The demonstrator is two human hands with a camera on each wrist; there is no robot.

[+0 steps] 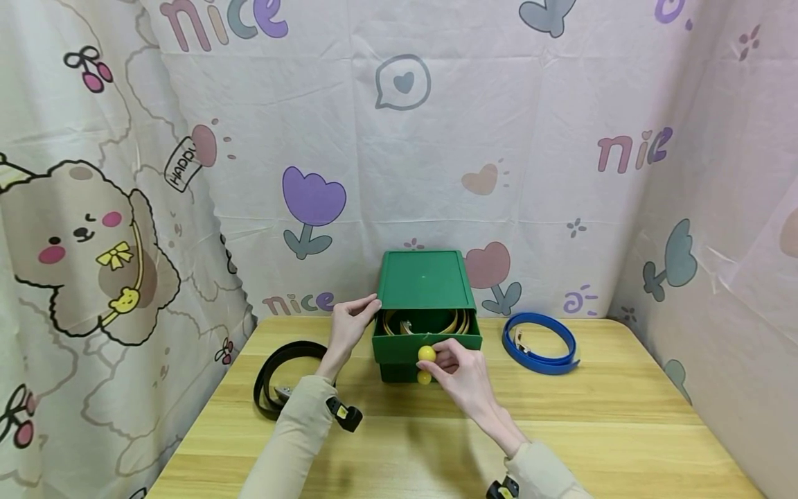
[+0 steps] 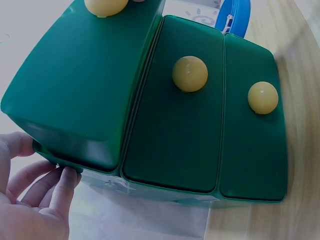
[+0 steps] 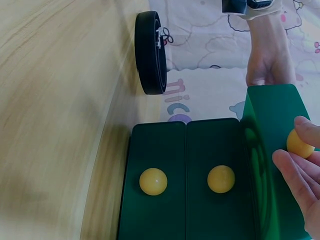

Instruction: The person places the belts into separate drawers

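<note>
A small green drawer cabinet (image 1: 424,281) stands at the back of the table, its top drawer (image 1: 395,350) pulled partway out. Inside that drawer lies a coiled yellowish belt (image 1: 461,322) with a silvery buckle. My right hand (image 1: 464,378) pinches the drawer's round yellow knob (image 1: 427,353) between thumb and fingers. With thumb and fingertips, my left hand (image 1: 349,326) grips the cabinet's left edge near the top. Two lower drawers, with a middle knob (image 2: 190,74) and a bottom knob (image 2: 263,98), are closed in the left wrist view.
Left of the cabinet, partly behind the left forearm, lies a coiled black belt (image 1: 264,378). A coiled blue belt (image 1: 541,365) with a metal buckle is on the right. The wooden table (image 1: 598,430) is backed by printed white cloth (image 1: 399,173).
</note>
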